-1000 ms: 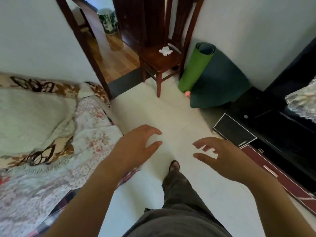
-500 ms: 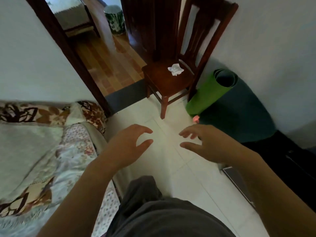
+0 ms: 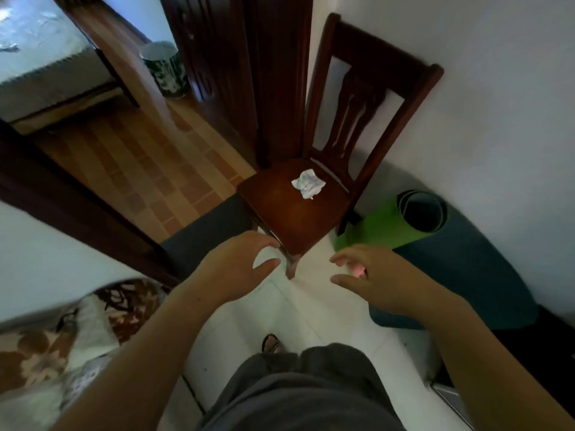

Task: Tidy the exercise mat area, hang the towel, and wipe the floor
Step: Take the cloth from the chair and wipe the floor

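A partly rolled exercise mat (image 3: 389, 227), green outside and dark teal inside, leans against the white wall right of a dark wooden chair (image 3: 292, 209). Its unrolled teal part (image 3: 460, 275) spreads over the floor. A crumpled white cloth (image 3: 308, 183) lies on the chair seat. My left hand (image 3: 236, 265) hovers open just before the seat's front corner. My right hand (image 3: 373, 275) is open beside the mat's lower end, holding nothing. A small pink thing (image 3: 357, 270) shows behind its fingers.
A bed with a patterned quilt (image 3: 62, 353) fills the lower left. A doorway with a dark frame (image 3: 77, 194) opens onto a wooden floor (image 3: 149, 163), where a patterned bin (image 3: 165, 70) stands. Dark furniture (image 3: 544, 353) sits at the right edge. White floor tiles (image 3: 298, 309) lie underfoot.
I have stepped closer to the chair and mat; both now appear larger and nearer. My hands stay open and have moved forward toward the seat's front corner and the mat's end.
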`<state>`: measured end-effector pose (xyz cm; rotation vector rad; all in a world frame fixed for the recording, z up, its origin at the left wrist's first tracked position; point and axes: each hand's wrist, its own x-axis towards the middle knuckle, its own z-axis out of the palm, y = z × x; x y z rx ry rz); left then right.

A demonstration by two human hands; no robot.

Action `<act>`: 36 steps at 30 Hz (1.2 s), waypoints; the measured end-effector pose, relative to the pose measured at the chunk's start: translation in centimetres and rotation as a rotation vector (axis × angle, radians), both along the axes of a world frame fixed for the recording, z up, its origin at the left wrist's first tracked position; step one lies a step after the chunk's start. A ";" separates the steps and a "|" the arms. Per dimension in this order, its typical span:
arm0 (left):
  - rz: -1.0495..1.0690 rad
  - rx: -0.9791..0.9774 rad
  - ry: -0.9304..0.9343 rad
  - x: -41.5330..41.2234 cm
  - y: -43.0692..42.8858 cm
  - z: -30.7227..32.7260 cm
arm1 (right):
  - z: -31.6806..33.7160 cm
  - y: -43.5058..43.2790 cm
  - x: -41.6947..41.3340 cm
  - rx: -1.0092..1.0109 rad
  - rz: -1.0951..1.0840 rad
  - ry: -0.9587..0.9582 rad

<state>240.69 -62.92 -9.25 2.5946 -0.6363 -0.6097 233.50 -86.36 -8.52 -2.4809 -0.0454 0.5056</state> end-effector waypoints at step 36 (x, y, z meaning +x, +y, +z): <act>-0.001 0.310 0.485 49.3 -16.2 -37.4 | -42.9 -12.4 53.3 -0.024 -0.147 0.221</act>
